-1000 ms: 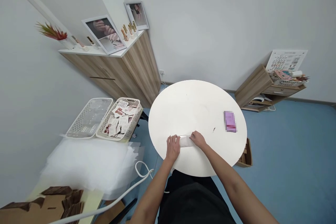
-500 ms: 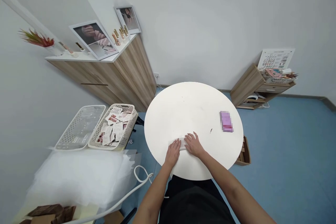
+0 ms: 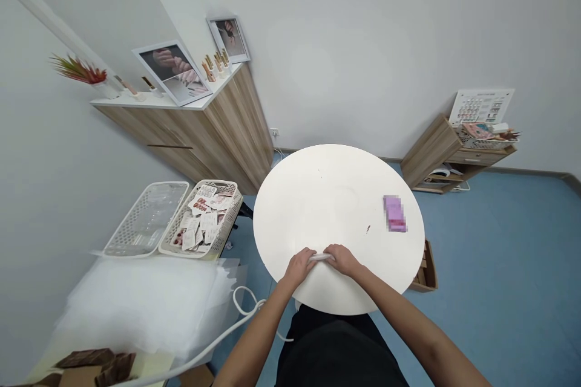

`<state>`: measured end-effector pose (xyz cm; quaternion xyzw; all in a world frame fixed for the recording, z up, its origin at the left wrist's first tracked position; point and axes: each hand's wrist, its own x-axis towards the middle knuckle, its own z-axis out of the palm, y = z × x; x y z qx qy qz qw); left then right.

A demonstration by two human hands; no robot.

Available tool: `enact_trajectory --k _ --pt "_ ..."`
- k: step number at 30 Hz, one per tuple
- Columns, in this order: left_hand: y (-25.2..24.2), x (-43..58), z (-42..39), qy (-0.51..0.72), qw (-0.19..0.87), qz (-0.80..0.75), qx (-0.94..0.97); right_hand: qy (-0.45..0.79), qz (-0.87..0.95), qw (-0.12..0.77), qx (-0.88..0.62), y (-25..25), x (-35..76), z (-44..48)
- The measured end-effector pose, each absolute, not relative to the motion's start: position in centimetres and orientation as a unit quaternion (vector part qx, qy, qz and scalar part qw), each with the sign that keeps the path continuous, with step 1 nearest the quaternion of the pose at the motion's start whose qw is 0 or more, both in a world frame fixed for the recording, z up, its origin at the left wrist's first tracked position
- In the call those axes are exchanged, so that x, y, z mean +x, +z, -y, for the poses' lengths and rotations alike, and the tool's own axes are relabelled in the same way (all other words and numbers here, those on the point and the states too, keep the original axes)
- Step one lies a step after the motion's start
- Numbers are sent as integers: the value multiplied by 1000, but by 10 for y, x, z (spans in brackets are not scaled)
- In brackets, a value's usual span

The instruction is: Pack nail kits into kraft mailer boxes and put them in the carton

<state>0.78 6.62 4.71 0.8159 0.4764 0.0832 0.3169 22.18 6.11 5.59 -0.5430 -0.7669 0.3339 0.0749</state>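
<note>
Between my two hands is a thin, pale white, flat piece (image 3: 321,257), too plain and small to name more exactly. My left hand (image 3: 300,265) grips its left end with fingers curled. The opposite end is in my right hand (image 3: 342,259), also closed around it. The piece shows as a narrow, slightly bowed strip near the front of a round white table (image 3: 299,193). Whether it touches the tabletop I cannot tell. A blurred-out purple item (image 3: 394,214) lies toward the table's right side.
Left of the table stand a basket of printed cards (image 3: 227,217) and a basket with clear plastic (image 3: 118,230). Beside them is a stack of translucent white sheets (image 3: 140,296). A white cable (image 3: 213,347) loops nearby. A cardboard box (image 3: 426,281) sits on the floor at right.
My hands have gone from lying on the flat white piece to gripping its two ends. The piece has tilted and now shows narrower. The view has shifted slightly.
</note>
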Motion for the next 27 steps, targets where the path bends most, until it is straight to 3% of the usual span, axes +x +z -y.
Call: enact_trajectory --k 8,16,20,27 --pt "52 18 -111 33 347 -546 762 393 679 61 -617 48 224 -94" --pt "28 26 -122 27 270 -539 797 254 725 33 -640 37 222 -94" --pt "30 26 -110 77 174 -505 842 177 776 58 -603 34 217 -82" --pt "20 16 -69 85 132 -398 904 185 831 62 -521 23 222 -50"
